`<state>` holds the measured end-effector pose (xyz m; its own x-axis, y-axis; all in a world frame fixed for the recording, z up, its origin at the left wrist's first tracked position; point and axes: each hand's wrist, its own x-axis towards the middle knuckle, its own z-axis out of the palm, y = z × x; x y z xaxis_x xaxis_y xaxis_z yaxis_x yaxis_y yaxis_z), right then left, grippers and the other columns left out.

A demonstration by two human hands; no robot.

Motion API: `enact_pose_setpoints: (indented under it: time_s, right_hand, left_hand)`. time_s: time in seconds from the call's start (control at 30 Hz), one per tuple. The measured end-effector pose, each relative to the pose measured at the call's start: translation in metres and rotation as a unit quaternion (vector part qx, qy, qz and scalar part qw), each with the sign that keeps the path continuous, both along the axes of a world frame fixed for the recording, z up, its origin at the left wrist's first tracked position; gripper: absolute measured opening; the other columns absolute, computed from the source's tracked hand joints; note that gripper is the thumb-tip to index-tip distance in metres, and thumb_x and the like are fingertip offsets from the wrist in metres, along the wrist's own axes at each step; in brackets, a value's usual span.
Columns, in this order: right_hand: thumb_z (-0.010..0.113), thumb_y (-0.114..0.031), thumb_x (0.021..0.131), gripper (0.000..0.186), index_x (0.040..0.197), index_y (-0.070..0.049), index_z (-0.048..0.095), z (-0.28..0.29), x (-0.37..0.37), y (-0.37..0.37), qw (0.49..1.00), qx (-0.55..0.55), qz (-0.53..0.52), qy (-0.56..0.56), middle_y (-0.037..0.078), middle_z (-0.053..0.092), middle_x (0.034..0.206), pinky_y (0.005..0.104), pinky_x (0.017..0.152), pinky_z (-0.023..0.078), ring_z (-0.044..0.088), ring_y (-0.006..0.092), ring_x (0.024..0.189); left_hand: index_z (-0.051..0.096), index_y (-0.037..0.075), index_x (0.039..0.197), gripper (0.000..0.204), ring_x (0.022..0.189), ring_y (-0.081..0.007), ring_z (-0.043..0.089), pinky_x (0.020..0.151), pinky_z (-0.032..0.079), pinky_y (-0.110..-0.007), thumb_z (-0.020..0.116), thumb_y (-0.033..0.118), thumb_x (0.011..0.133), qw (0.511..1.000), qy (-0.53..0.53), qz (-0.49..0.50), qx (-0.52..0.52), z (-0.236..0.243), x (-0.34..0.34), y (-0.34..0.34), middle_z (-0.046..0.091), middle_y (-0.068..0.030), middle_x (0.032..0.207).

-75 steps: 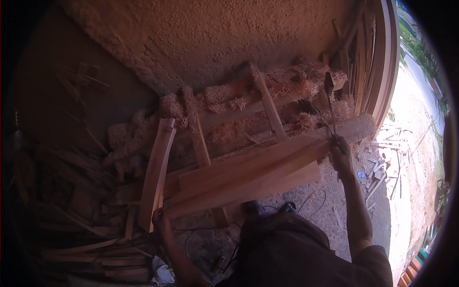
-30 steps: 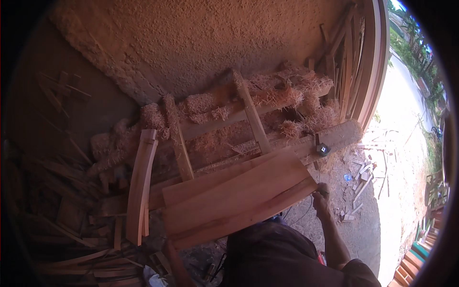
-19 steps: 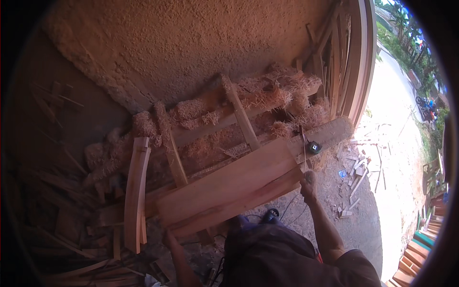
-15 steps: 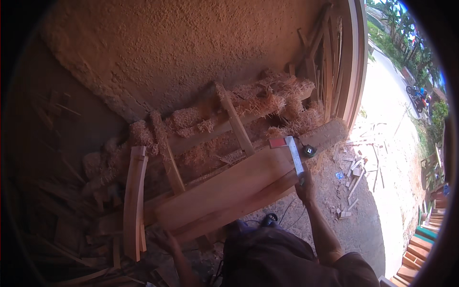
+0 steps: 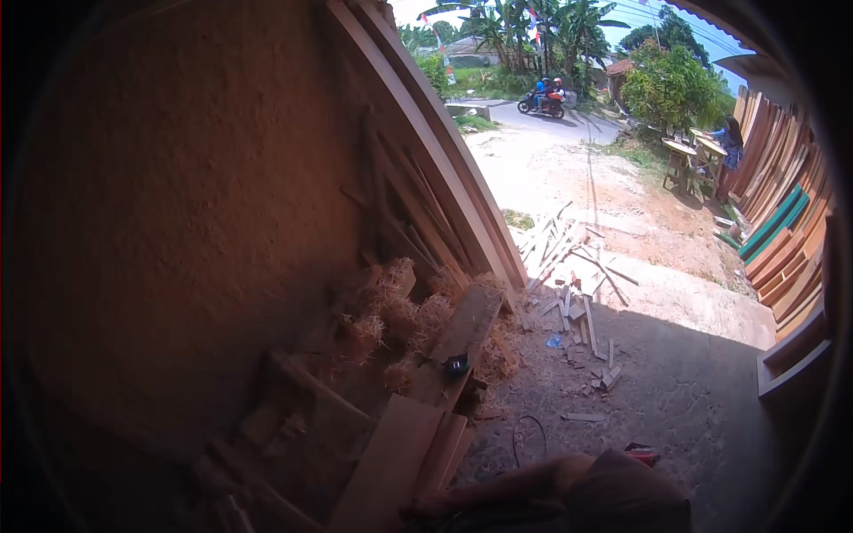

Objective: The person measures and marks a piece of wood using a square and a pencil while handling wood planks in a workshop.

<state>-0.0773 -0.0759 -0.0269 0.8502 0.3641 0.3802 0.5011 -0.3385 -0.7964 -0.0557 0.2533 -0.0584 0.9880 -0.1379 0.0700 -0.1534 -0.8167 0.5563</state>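
Along the bottom of the head view, my right forearm reaches leftward to my right hand (image 5: pixel 425 505), which is in shadow beside the lower part of a wide wooden board (image 5: pixel 382 453); I cannot make out its fingers or whether it holds anything. My left hand is out of view. The board lies at the near end of a long timber bench (image 5: pixel 463 329) with pale wood shavings (image 5: pixel 360 329) heaped along it. A small dark tape measure (image 5: pixel 456 364) rests on that bench, above the board. A red object (image 5: pixel 641 455) shows on the floor past my shoulder.
Tall planks (image 5: pixel 444 178) lean at the doorway. Offcuts (image 5: pixel 577 311) and a cable (image 5: pixel 538 426) lie on the concrete floor. Outside are two people on a motorbike (image 5: pixel 541 98), a person (image 5: pixel 732 147) by wooden stands (image 5: pixel 680 160), and rows of leaning boards (image 5: pixel 782 240).
The view has swung from the bench up toward the doorway and road. My left hand has left view; my right has sunk into shadow, and the square it held half a second ago is not visible.
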Motion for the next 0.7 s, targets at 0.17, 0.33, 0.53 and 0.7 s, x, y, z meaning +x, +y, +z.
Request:
enact_pose_setpoints:
  time_s: [0.17, 0.33, 0.53, 0.7]
  right_hand:
    - [0.056, -0.026, 0.099, 0.035, 0.123, -0.001, 0.062, -0.083, 0.063, 0.071, 0.953, -0.249, -0.142, -0.099, 0.018, 0.069, 0.094, 0.0456, 0.078, 0.056, 0.069, 0.0340, 0.089]
    - [0.043, -0.028, 0.105, 0.047, 0.142, -0.002, 0.057, -0.161, 0.106, 0.037, 0.993, -0.027, -0.098, 0.066, 0.009, 0.065, 0.107, 0.0451, 0.086, 0.052, 0.062, 0.0248, 0.100]
    - [0.043, -0.036, 0.105, 0.044, 0.125, -0.002, 0.061, -0.124, 0.123, 0.078, 0.939, 0.171, -0.080, 0.289, 0.011, 0.066, 0.099, 0.0459, 0.084, 0.052, 0.063, 0.0278, 0.093]
    - [0.044, -0.045, 0.105, 0.048, 0.107, -0.002, 0.066, -0.100, 0.091, 0.068, 0.942, 0.136, -0.107, 0.286, 0.013, 0.069, 0.091, 0.0445, 0.082, 0.053, 0.066, 0.0299, 0.086]
  left_hand:
    - [0.036, 0.011, 0.154, 0.085, 0.147, -0.0315, 0.036, 0.112, 0.037, -0.045, 0.072, 0.056, 0.091, 0.989, 0.095, 0.111, -0.039, -0.021, -0.049, 0.059, 0.037, -0.0198, 0.158]
    - [0.038, 0.008, 0.153, 0.081, 0.144, -0.0314, 0.040, 0.111, 0.040, -0.045, 0.072, 0.049, 0.092, 0.990, 0.117, 0.055, -0.046, -0.036, -0.029, 0.016, 0.040, -0.0206, 0.156]
    - [0.040, 0.004, 0.151, 0.077, 0.139, -0.0313, 0.045, 0.110, 0.042, -0.045, 0.072, 0.042, 0.093, 0.987, 0.110, 0.102, -0.048, -0.037, -0.048, 0.035, 0.044, -0.0215, 0.153]
    - [0.042, 0.000, 0.150, 0.073, 0.135, -0.0313, 0.049, 0.109, 0.045, -0.045, 0.073, 0.036, 0.094, 0.986, 0.109, 0.109, -0.057, -0.048, -0.052, 0.028, 0.047, -0.0223, 0.150]
